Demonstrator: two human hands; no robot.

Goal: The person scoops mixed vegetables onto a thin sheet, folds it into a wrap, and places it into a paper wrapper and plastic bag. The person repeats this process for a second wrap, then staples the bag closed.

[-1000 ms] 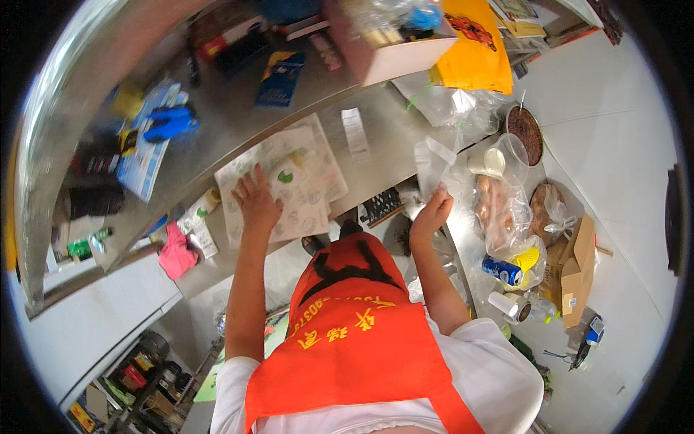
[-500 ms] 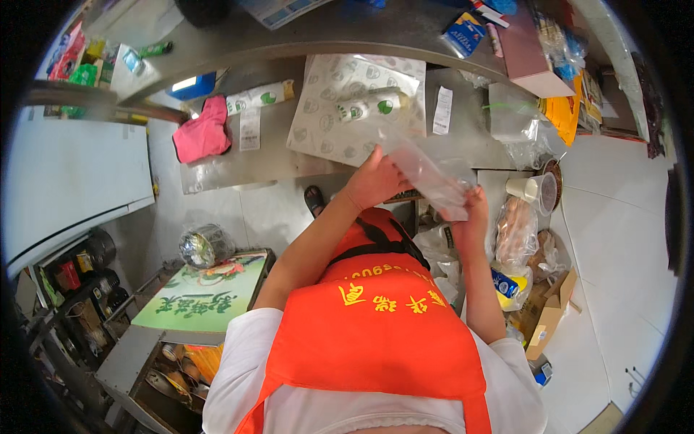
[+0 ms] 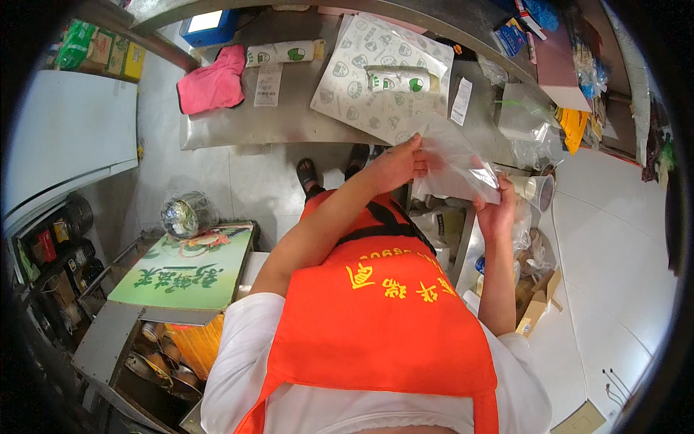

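Observation:
Between my two hands a clear plastic bag (image 3: 457, 160) is stretched out in front of my apron. My left hand (image 3: 399, 166) pinches its left edge, and my right hand (image 3: 499, 210) grips its lower right corner. Beyond the bag, on the metal counter (image 3: 289, 124), lie patterned wrapping-paper sheets (image 3: 343, 101). A paper-wrapped roll (image 3: 401, 79) with green print rests on top of them. Farther left is a similar wrapped roll (image 3: 285, 53), with a printed receipt (image 3: 268, 85) below it. Another receipt (image 3: 460, 101) lies right of the sheets.
A pink cloth (image 3: 210, 81) lies at the counter's left end, near a blue device (image 3: 208, 27). Clear plastic bags (image 3: 531, 119) and a pink box (image 3: 562, 61) are at the right. A green printed board (image 3: 181, 271) bears a plastic-wrapped bundle (image 3: 189, 215). A raised shelf edge crosses the top.
The view has shifted, and both hands now appear farther right. The plastic bag is spread wider between them. The wrapped rolls keep their places on the counter.

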